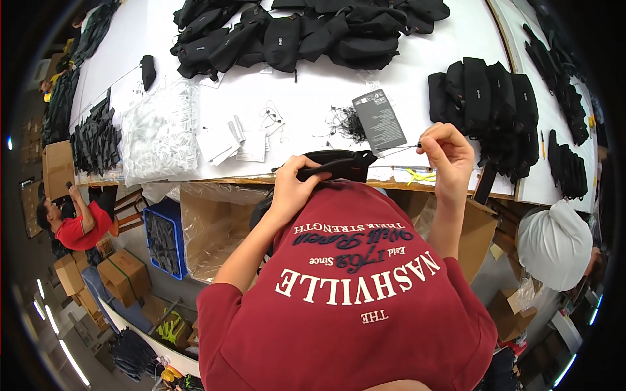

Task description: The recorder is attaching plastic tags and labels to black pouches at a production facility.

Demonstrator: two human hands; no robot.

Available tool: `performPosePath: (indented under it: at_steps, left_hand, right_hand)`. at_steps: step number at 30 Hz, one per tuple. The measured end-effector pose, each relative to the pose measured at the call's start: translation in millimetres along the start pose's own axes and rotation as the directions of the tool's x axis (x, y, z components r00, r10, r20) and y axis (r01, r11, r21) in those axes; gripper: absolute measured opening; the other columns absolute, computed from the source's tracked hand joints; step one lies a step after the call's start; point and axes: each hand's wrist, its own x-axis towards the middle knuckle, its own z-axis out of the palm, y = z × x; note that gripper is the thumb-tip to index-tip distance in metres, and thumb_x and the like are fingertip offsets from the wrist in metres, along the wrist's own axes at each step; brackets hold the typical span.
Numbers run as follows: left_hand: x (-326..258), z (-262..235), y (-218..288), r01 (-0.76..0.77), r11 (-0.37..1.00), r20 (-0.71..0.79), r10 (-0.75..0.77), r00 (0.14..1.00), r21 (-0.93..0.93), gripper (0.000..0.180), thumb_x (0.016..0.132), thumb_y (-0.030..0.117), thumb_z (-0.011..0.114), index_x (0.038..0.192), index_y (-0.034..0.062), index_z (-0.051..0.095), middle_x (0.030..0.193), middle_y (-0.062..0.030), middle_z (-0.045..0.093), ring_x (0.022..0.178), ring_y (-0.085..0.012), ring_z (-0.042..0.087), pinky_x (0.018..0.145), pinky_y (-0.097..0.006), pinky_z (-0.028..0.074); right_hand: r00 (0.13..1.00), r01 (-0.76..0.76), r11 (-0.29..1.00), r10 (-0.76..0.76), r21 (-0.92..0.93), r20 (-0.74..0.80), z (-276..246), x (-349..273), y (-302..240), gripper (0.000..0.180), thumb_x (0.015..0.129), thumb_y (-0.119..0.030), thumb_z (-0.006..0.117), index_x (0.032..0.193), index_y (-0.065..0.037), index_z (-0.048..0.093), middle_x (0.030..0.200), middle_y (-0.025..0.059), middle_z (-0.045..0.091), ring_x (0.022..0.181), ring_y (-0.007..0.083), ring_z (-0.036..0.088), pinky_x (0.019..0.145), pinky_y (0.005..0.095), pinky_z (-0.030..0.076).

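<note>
We log the black soft-fabric pouch [352,168] at the near edge of the white worktop [306,91]. Our left hand [297,186] is closed round its end, thumb on top, seemingly to steady it; our right hand [450,159] pinches a small black tip [419,145] on a thin strand [396,151], held out presumably for tautness. Beyond: dark-grey rectangular card [379,124] beside tangled thin black cords [345,124], apparently kept within reach

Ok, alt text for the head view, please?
A person's left hand holds a black pouch at the edge of a white table; the right hand pinches a thin string. Black bags and a gray card lie beyond.
</note>
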Motion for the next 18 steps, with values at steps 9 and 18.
performPosePath:
  at_steps: [9,18]
  left_hand:
    - [12,-30,11,-0.192,0.979,0.204,0.203,0.958,-0.07,0.016,0.069,0.008,0.071,0.077,-0.0005,0.059,0.069,-0.0069,0.058,0.065,-0.0139,0.054,0.06,-0.026,0.041]
    - [50,-77,39,0.333,0.906,0.82,0.029,0.571,-0.263,0.047,0.086,0.018,0.061,0.127,0.0014,0.044,0.116,-0.0051,0.054,0.105,-0.0108,0.048,0.09,-0.026,0.039]
  right_hand:
    - [0.976,0.147,0.979,-0.12,-0.14,0.184,-3,7,-1,0.015,0.078,-0.01,0.065,0.088,0.001,0.061,0.094,0.0112,0.059,0.093,0.0174,0.053,0.083,0.0289,0.039]
    - [0.468,-0.27,0.877,0.48,-0.397,0.742,29,19,60,0.074,0.065,-0.032,0.077,0.126,-0.001,0.047,0.126,0.0129,0.05,0.117,0.0238,0.045,0.1,0.0329,0.032]
